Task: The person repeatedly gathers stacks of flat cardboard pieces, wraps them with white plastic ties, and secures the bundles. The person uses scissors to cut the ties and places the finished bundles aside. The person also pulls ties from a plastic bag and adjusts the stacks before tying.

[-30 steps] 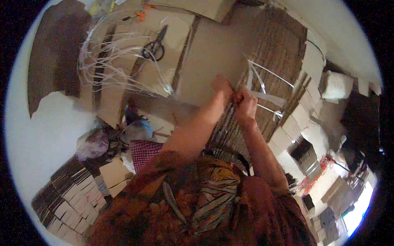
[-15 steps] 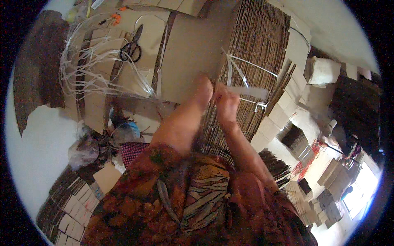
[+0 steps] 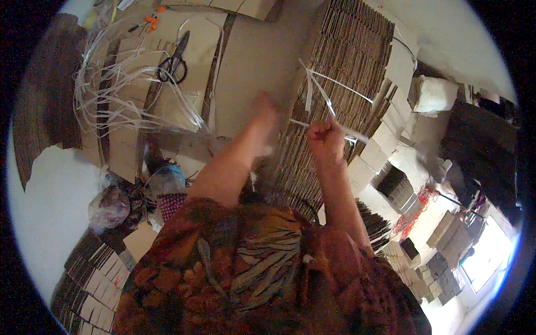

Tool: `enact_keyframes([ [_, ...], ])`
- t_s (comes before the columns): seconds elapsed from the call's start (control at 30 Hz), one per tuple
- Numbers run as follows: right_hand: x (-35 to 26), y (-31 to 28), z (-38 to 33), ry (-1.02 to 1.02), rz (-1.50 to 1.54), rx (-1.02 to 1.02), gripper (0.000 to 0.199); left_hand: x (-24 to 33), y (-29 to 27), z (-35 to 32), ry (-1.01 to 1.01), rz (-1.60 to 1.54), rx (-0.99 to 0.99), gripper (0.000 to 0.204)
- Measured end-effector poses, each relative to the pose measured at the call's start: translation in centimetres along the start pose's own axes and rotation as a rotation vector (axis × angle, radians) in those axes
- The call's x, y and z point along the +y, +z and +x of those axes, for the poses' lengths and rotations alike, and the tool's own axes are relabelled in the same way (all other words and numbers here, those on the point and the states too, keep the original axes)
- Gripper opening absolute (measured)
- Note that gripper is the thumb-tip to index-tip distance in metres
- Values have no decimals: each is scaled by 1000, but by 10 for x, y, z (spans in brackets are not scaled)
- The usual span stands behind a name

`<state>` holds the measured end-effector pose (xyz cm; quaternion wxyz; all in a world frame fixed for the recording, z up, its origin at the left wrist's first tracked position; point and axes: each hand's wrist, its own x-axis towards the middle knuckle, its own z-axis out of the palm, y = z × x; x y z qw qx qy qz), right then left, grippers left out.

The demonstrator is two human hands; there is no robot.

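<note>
A long stack of brown flattened cardboard, seen on its ridged edges, lies before me with white plastic straps across it. Over the stack my right hand is closed in a fist on a white strap, and a blurred length shows beside it. My left hand is to the left, above a flat cardboard sheet; motion smears its fingers, so I cannot make out a grip. Black-handled scissors lie farther left, beside a loose tangle of clear-white strapping.
An orange-handled tool lies at the far left. Plastic bags sit near my left side. More cardboard stacks stand at lower left and along the right, where red cord hangs near a bright window.
My hands have moved apart: the left went left off the stack's edge, the right shifted slightly right and toward me. The view has shifted a little.
</note>
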<state>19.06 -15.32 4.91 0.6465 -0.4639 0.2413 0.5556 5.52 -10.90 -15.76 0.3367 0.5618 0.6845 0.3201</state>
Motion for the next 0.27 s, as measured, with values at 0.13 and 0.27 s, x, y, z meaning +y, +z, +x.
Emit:
enact_keyframes([
  [0.13,-8,12,26,-201,-498,-142,27,39,-48,3,680,292,-254,32],
  [0.27,-2,6,49,-518,-1219,-337,16,121,-85,-17,-11,-144,-908,44],
])
